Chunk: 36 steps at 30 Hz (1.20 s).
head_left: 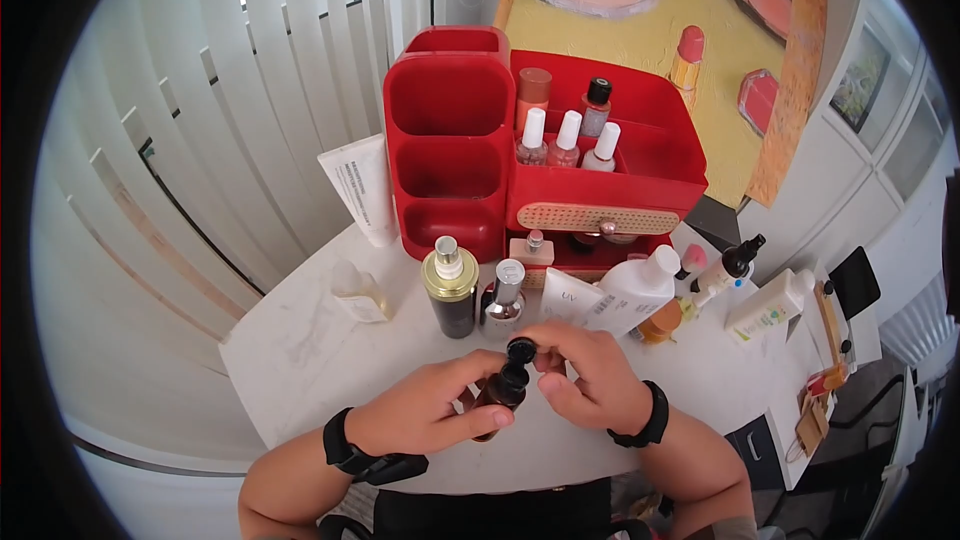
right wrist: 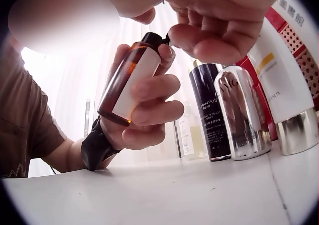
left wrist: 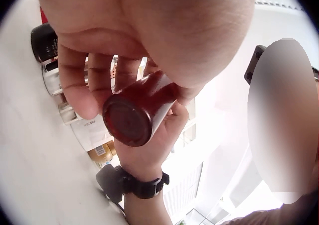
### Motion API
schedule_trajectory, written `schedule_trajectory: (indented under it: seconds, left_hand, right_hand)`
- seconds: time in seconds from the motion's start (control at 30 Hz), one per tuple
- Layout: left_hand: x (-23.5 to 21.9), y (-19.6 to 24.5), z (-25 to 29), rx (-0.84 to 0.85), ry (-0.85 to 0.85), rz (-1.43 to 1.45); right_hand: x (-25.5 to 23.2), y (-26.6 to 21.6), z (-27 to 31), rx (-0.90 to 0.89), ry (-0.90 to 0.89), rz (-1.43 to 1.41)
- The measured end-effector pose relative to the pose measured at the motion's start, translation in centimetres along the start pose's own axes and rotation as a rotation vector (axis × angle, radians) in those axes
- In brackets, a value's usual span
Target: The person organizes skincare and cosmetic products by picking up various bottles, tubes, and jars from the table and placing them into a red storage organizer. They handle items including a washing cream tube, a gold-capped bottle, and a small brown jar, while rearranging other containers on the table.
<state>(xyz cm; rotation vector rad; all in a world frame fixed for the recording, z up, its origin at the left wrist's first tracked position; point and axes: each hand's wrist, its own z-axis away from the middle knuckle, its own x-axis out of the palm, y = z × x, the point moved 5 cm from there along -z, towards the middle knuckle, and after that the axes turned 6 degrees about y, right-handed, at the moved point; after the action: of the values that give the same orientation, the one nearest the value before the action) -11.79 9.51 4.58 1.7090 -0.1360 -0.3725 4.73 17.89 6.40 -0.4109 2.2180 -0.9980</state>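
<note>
A small amber bottle (right wrist: 130,85) with a pale label and a black flip cap is gripped by the left hand (head_left: 425,407), fingers curled round its body. In the head view the cap's lid (head_left: 521,349) stands up on its hinge, and the right hand (head_left: 592,380) has thumb and fingers beside it, the index finger touching the lid. From the left wrist view the bottle's dark red base (left wrist: 128,121) faces the camera. The right hand (right wrist: 219,25) is at the cap in the right wrist view; its exact contact there is partly hidden.
Behind the hands stand a dark bottle with a gold collar (head_left: 452,290), a silver bottle (head_left: 504,298) and white tubes (head_left: 570,297). A red organizer (head_left: 450,70) holds nail polish bottles (head_left: 565,140). At left are a clear bottle (head_left: 360,295) and a white tube (head_left: 362,190).
</note>
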Motion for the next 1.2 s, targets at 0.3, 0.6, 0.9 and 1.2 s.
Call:
schedule_trajectory:
  seconds: [0.3, 0.6, 0.9, 1.2]
  left_hand:
    - [-0.7, -1.6, 0.1, -0.067, 0.115, 0.116]
    - [-0.9, -2.2, 0.2, -0.003, 0.155, 0.265]
    - [-0.9, -1.9, 0.4, 0.033, 0.162, 0.285]
    - [-0.6, -1.0, -0.1, 0.055, 0.215, 0.373]
  right_hand:
    - [0.7, -1.3, -0.2, -0.026, -0.147, 0.129]
    - [1.8, -2.2, -0.2, -0.295, -0.147, 0.182]
    - [2.1, -2.3, 0.1, -0.338, -0.132, 0.166]
    - [1.9, -2.0, 0.3, -0.355, -0.110, 0.175]
